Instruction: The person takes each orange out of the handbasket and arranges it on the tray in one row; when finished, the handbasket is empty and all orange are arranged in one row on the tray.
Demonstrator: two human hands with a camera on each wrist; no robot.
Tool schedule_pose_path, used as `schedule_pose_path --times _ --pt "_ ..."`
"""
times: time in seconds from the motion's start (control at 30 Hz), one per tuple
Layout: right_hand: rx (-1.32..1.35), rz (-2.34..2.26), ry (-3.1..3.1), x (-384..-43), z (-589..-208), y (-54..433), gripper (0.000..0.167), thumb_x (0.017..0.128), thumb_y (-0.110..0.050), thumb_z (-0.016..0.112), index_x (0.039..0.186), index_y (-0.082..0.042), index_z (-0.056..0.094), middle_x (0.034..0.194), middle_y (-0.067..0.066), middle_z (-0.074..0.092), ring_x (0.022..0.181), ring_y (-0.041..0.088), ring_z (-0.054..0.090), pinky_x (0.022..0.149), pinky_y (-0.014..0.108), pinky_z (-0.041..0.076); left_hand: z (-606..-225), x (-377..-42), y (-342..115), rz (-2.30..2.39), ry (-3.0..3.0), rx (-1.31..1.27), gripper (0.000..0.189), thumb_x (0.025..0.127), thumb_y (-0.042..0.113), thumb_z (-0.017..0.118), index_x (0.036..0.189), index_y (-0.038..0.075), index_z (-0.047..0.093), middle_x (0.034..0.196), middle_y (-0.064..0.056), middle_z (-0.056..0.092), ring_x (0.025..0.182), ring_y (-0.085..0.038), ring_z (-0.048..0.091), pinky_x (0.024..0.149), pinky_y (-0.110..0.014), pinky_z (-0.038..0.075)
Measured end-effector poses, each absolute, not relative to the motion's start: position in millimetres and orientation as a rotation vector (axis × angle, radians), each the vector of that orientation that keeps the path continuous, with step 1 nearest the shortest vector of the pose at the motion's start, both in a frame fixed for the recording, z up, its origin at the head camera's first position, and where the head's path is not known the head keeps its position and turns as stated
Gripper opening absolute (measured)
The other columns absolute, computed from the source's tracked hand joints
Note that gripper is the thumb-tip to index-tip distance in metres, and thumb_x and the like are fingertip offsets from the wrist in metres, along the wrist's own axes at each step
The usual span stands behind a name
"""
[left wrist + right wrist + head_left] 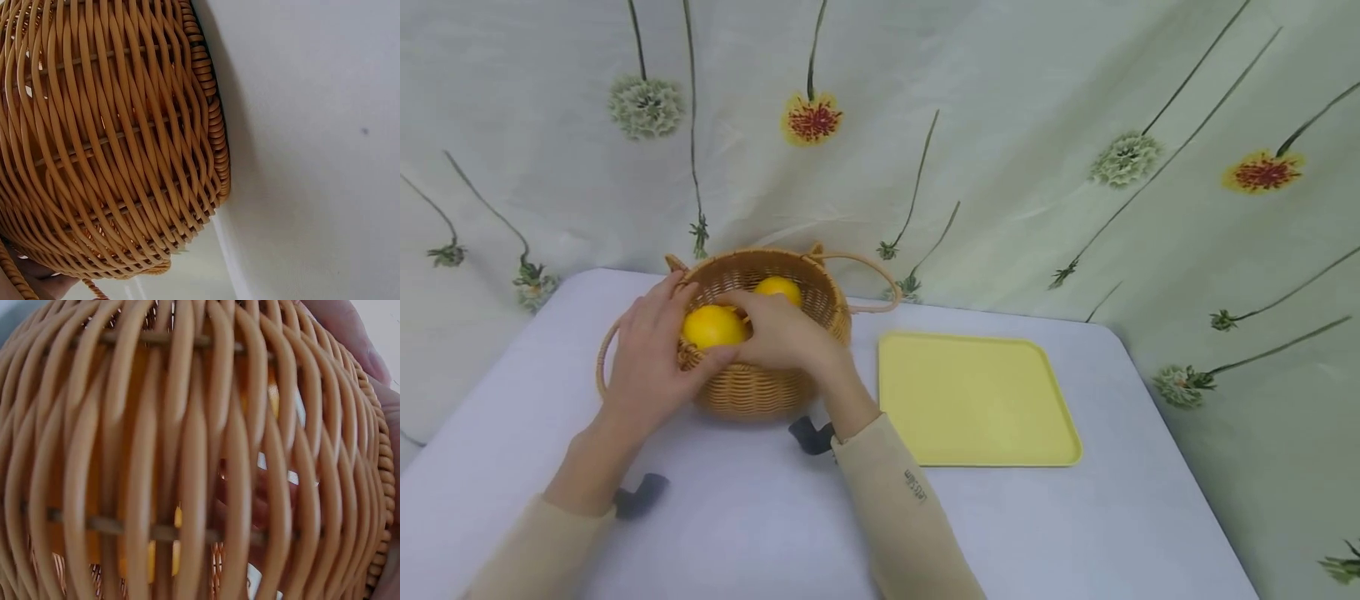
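A round wicker basket [756,392] stands near the table's back edge, with two round yellow fruits inside. My left hand [651,350] grips the basket's left rim, its thumb along the near side. Over the near rim reaches my right hand [775,329]; its thumb and fingers curl at the right side of the nearer yellow fruit [713,327], fingertips partly hidden. The farther yellow fruit [779,289] lies behind that hand. The basket's woven wall [119,137] fills much of the left wrist view. In the right wrist view the weave [194,425] hides most of the contents.
A flat yellow tray [977,400] lies right of the basket on the white table [760,517]. One loop handle [880,271] sticks out at the basket's right, another at its left. A flowered cloth [1000,167] hangs behind the table.
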State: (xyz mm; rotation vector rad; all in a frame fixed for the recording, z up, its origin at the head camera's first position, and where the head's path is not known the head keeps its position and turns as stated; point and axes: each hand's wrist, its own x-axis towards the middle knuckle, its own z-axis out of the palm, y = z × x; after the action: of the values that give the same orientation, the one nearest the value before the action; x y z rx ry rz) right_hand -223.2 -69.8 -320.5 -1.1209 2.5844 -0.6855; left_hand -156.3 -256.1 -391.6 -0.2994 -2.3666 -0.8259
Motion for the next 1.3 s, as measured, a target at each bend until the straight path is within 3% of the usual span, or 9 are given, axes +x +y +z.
schedule_pose_path --times 0.3,0.43,0.6,0.73,1.1,1.3 --pt "-1.111 -0.828 2.610 -227 -320 -61 0.066 0.090 -0.040 0.082 0.148 -0.021 0.054 0.139 -0.005 0.065 0.123 0.010 0.060 0.103 0.022 0.048 -388 -159 -252 -0.799 -2.360 -0.322 0.100 0.088 0.075 0.063 0.153 0.000 0.050 0.167 -0.021 0.037 0.152 -0.047 0.034 0.122 -0.071 0.018" --pt "-1.049 -0.858 2.669 -226 -321 -60 0.072 0.086 -0.046 0.085 0.145 -0.019 0.054 0.135 -0.003 0.067 0.120 0.012 0.061 0.101 0.025 0.050 -387 -159 -251 -0.797 -2.358 -0.327 0.100 0.089 0.076 0.062 0.153 0.000 0.049 0.167 -0.021 0.038 0.153 -0.045 0.034 0.123 -0.070 0.018" --pt "-0.961 -0.817 2.743 -221 -321 -62 0.085 0.083 -0.055 0.085 0.149 -0.014 0.052 0.139 -0.001 0.066 0.127 0.017 0.060 0.107 0.030 0.050 -387 -158 -253 -0.800 -2.365 -0.317 0.101 0.090 0.077 0.059 0.153 -0.001 0.049 0.167 -0.022 0.037 0.152 -0.046 0.035 0.125 -0.068 0.017" --pt "-0.907 -0.841 2.778 -218 -322 -64 0.083 0.081 -0.056 0.085 0.147 -0.017 0.056 0.138 -0.004 0.066 0.129 0.019 0.057 0.107 0.030 0.049 -388 -156 -255 -0.801 -2.373 -0.309 0.099 0.092 0.076 0.056 0.154 -0.001 0.047 0.167 -0.022 0.038 0.153 -0.046 0.034 0.126 -0.067 0.016" --pt "-0.876 -1.171 2.826 -214 -315 -59 0.067 0.077 -0.044 0.086 0.133 -0.017 0.063 0.111 -0.007 0.069 0.096 0.008 0.061 0.079 0.020 0.052 -389 -153 -257 -0.813 -2.401 -0.265 0.095 0.095 0.074 0.054 0.156 0.002 0.045 0.168 -0.021 0.035 0.154 -0.046 0.032 0.127 -0.066 0.015" --pt "-0.776 -1.299 2.814 -210 -304 -42 0.074 0.079 -0.046 0.087 0.141 -0.017 0.060 0.123 -0.005 0.069 0.102 0.009 0.061 0.083 0.022 0.054 -391 -154 -256 -0.840 -2.391 -0.278 0.093 0.095 0.071 0.057 0.155 0.000 0.046 0.167 -0.023 0.036 0.153 -0.047 0.033 0.127 -0.067 0.014"
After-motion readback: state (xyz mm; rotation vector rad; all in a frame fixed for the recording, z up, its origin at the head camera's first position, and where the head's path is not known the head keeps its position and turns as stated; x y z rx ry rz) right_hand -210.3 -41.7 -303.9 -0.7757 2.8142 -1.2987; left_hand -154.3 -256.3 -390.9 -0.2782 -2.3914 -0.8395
